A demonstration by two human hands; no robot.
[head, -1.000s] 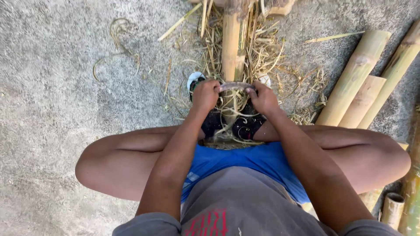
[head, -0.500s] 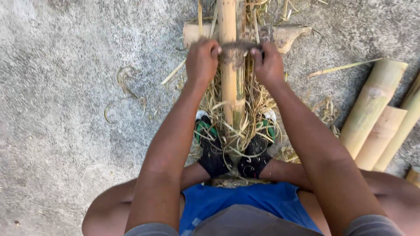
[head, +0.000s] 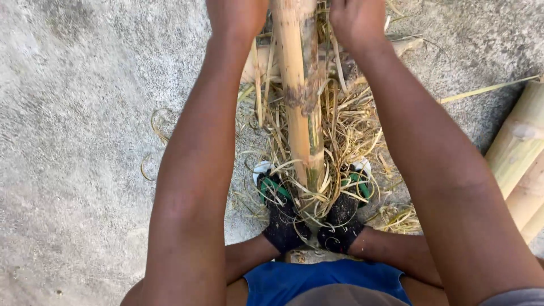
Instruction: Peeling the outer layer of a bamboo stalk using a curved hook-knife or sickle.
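Between both outstretched arms, the bamboo pole (head: pixel 299 96) is running lengthwise away from the body; left hand (head: pixel 237 14) and right hand (head: pixel 356 20) are flanking it equally, grip unclear.

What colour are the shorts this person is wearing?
Bright blue shorts, seen at the bottom of the head view, below the black socks.

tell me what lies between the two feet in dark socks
In the head view, the near end of the bamboo pole lies between the feet, amid curled shavings.
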